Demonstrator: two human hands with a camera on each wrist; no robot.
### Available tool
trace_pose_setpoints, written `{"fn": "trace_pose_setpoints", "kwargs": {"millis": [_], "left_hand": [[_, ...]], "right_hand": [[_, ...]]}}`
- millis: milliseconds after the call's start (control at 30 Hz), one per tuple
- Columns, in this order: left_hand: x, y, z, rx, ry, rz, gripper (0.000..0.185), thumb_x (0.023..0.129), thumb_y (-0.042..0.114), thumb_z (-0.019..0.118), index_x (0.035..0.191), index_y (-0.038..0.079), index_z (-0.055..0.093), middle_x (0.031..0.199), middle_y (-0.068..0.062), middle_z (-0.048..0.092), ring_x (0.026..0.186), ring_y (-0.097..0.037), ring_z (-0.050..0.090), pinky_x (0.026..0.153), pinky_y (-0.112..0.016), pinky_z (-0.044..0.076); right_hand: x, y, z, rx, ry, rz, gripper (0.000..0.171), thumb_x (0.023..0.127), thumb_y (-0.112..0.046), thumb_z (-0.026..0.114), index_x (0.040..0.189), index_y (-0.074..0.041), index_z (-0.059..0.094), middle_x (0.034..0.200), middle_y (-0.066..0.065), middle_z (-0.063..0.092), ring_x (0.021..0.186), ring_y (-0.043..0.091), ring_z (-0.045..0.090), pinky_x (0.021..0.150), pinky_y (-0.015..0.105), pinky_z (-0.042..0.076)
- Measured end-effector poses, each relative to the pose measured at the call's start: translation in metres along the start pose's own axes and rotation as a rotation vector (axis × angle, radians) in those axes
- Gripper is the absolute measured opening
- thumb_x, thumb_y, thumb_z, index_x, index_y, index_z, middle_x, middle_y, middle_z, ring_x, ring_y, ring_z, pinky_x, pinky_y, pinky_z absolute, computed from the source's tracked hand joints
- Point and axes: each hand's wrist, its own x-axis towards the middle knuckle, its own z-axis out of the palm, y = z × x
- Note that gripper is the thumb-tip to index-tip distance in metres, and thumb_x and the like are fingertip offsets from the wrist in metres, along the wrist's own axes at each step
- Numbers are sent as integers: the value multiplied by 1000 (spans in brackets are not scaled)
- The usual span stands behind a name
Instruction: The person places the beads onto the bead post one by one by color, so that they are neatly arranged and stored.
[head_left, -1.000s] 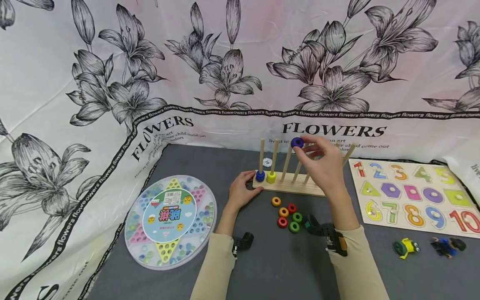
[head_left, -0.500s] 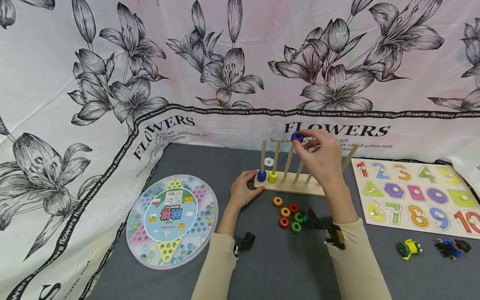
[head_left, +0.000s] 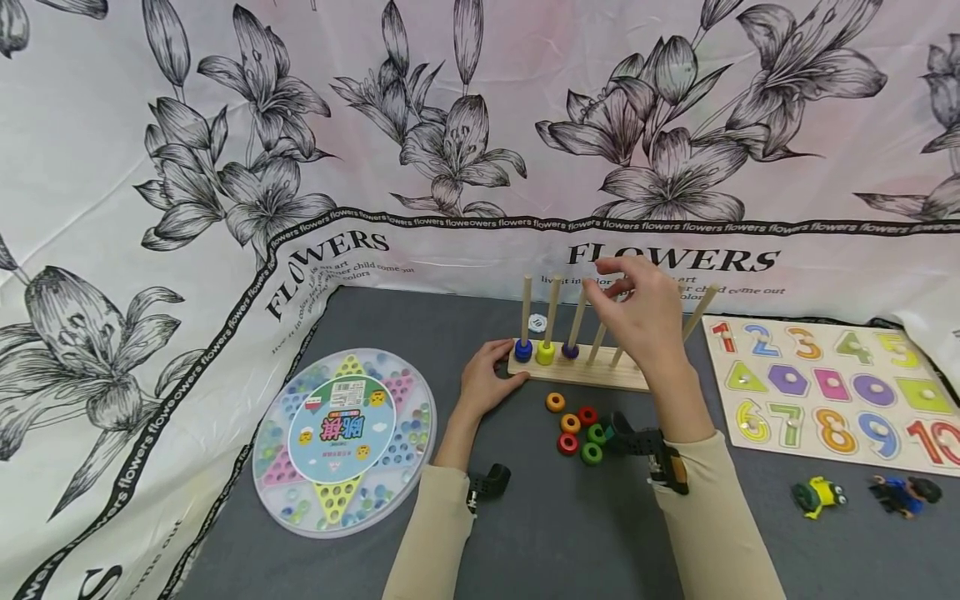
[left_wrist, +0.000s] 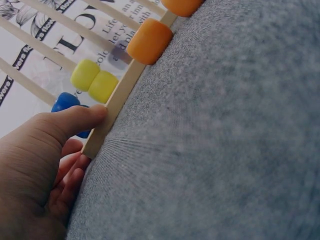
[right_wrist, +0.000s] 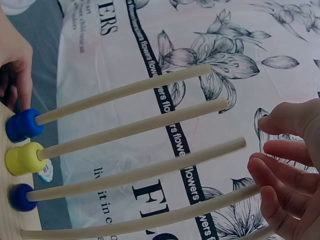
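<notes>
A wooden peg stand [head_left: 588, 373] with upright rods is on the grey table. My left hand [head_left: 486, 382] grips its left end, thumb along the front edge of the base [left_wrist: 118, 102] in the left wrist view. Blue rings [head_left: 523, 351] sit on the first rod and yellow rings [head_left: 545, 354] on the second. One dark purple ring [right_wrist: 21, 197] lies at the foot of the third rod. My right hand [head_left: 647, 312] hovers by that rod's top, thumb and fingers apart, holding nothing; it hides some of the rods farther right in the head view.
In front of the stand lie loose orange [head_left: 555, 402], red [head_left: 567, 444] and green [head_left: 592, 454] rings. A round Chinese checkers box [head_left: 345, 442] is at left. At right are a number puzzle board [head_left: 828, 387], a frog figure [head_left: 819, 497] and a doll figure [head_left: 905, 495].
My right hand has let go of the purple ring, which has dropped from the third rod's top to the base. The left hand stays at the stand's end.
</notes>
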Motion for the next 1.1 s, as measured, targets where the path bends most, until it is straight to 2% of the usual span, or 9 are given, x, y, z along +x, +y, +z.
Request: {"fn": "trace_pose_setpoints", "kwargs": {"millis": [200, 267, 433, 567, 700, 867, 967, 1100], "left_hand": [[0, 1, -1, 5, -9, -3, 58, 82, 27, 82, 132, 4, 63, 129, -9, 61, 101, -22, 64, 85, -32, 53], [0, 1, -1, 4, -10, -2, 58, 82, 27, 82, 132, 4, 63, 129, -9, 61, 101, -23, 64, 85, -33, 53], [0, 1, -1, 3, -12, 0, 58, 82, 27, 82, 132, 4, 63, 129, -9, 61, 101, -23, 63, 85, -33, 53], [0, 2, -1, -5, -8, 4, 58, 82, 27, 82, 132, 3, 63, 128, -10, 61, 101, -23, 63, 86, -34, 53], [0, 2, -1, -11, -2, 4, 58, 82, 25, 82, 132, 3, 63, 127, -11, 61, 101, -24, 63, 85, -35, 53], [0, 2, -1, -13, 0, 4, 58, 81, 24, 82, 132, 3, 63, 127, -11, 61, 102, -24, 63, 85, -35, 54], [0, 2, -1, -14, -3, 1, 58, 82, 24, 82, 132, 3, 63, 127, -11, 61, 102, -24, 63, 85, -35, 54], [-1, 3, -1, -13, -9, -11, 57, 82, 26, 82, 132, 4, 63, 127, -10, 61, 103, -24, 62, 85, -36, 53]], "right_hand": [[-3, 1, -5, 57, 8, -26, 20, 87, -6, 72, 104, 3, 73, 96, 17, 71, 70, 27, 67, 59, 11, 43], [-6, 2, -8, 92, 13, -41, 18, 87, -4, 72, 104, 3, 73, 96, 16, 71, 72, 22, 67, 61, 10, 45], [-14, 9, -15, 145, 15, -48, 16, 86, 1, 71, 102, 3, 74, 95, 15, 72, 74, -3, 59, 63, 11, 46], [-26, 18, -21, 164, -48, -29, 17, 88, 0, 70, 105, 3, 73, 96, 15, 72, 77, -11, 56, 66, 11, 47], [-44, 31, -26, 156, -181, 19, 19, 89, -2, 70, 107, 2, 72, 97, 14, 72, 81, -6, 58, 71, 16, 49], [-67, 48, -29, 130, -325, 140, 20, 94, -11, 68, 111, -1, 71, 102, 12, 72, 89, 15, 65, 77, 22, 52], [-79, 57, -32, 124, -373, 202, 21, 94, -15, 68, 112, -3, 71, 105, 11, 72, 93, 25, 66, 79, 23, 53], [-94, 67, -36, 125, -399, 230, 21, 93, -12, 69, 111, -2, 72, 105, 13, 72, 93, 24, 67, 80, 28, 55]]}}
